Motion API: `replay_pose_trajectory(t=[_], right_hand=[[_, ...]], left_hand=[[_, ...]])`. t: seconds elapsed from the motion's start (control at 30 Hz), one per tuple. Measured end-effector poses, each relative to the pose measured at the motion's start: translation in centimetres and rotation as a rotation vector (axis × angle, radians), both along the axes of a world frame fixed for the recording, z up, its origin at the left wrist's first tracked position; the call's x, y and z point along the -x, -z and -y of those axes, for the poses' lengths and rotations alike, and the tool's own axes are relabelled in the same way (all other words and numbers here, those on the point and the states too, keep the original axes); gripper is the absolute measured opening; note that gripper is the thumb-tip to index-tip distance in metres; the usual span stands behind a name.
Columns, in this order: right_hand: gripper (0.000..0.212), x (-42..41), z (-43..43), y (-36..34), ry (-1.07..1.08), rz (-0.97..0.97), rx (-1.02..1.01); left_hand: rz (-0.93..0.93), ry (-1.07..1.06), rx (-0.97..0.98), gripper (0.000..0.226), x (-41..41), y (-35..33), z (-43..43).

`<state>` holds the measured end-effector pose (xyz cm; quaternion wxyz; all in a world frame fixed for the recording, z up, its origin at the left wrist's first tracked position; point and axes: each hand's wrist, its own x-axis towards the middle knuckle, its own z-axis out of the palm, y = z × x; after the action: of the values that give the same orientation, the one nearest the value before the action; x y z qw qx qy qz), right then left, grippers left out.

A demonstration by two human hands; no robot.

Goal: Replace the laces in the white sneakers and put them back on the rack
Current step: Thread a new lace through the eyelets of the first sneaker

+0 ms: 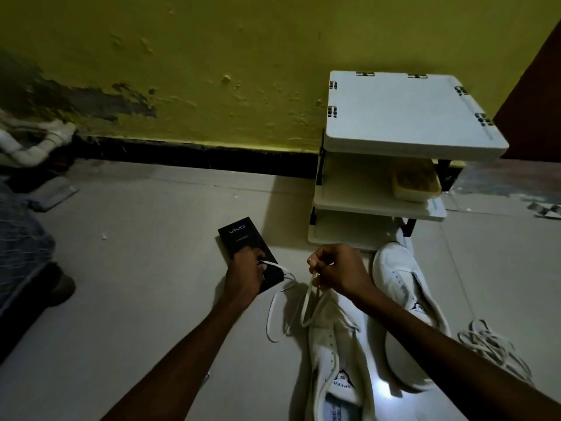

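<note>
Two white sneakers lie on the floor with toes toward the rack: the nearer sneaker (334, 354) in the middle and the other sneaker (403, 299) to its right. A white lace (274, 311) runs from the nearer sneaker's front up to both hands and loops on the floor. My left hand (246, 275) pinches one end of the lace over a black box. My right hand (337, 271) pinches the other end above the sneaker's toe. The white shoe rack (394, 123) stands against the yellow wall behind the sneakers.
A black phone box (243, 238) lies on the floor under my left hand. A heap of loose laces (491, 344) lies right of the sneakers. A tan container (416, 183) sits on the rack's middle shelf. White pipes (39, 144) and a person's foot (57, 287) are at the left.
</note>
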<state>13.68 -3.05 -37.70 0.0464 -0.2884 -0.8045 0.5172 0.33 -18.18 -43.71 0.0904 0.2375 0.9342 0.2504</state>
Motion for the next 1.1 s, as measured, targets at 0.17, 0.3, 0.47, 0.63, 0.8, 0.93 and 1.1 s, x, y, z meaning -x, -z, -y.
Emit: replay_pose_trajectory(t=[0.17,0.3,0.47,0.63,0.8,0.93,1.1], right_hand=[[0.011,0.7,-0.4,-0.2,0.020,-0.012,0.072],[0.009,0.3,-0.4,-0.7,0.054,-0.028,0.110],[0.010,-0.6,-0.9,-2.0,0.069,-0.049,0.159],[0.009,-1.6,-1.9,-5.9,0.114,-0.109,0.121],[0.009,-2.7,-2.6,-12.7,0.151,-0.282,0.034],[0.008,-3.2,-3.2,-18.3,0.172,-0.398,-0.014],[0.008,-3.6,-3.6,-25.4,0.159,-0.566,-0.086]], left_hand=[[-0.075,0.046,0.062,0.008,1.0,1.0,-0.3],[-0.182,0.177,0.362,0.049,0.7,1.2,-0.7],[-0.081,0.185,0.278,0.036,0.1,-0.4,-1.0],[0.134,0.070,-0.328,0.024,-1.9,-7.3,-2.3],[0.133,0.197,-0.588,0.013,-4.0,-16.3,-3.0],[0.203,0.241,-0.809,0.013,-5.0,-22.3,-3.8],[0.311,0.259,-1.049,0.015,-6.2,-29.4,-5.3]])
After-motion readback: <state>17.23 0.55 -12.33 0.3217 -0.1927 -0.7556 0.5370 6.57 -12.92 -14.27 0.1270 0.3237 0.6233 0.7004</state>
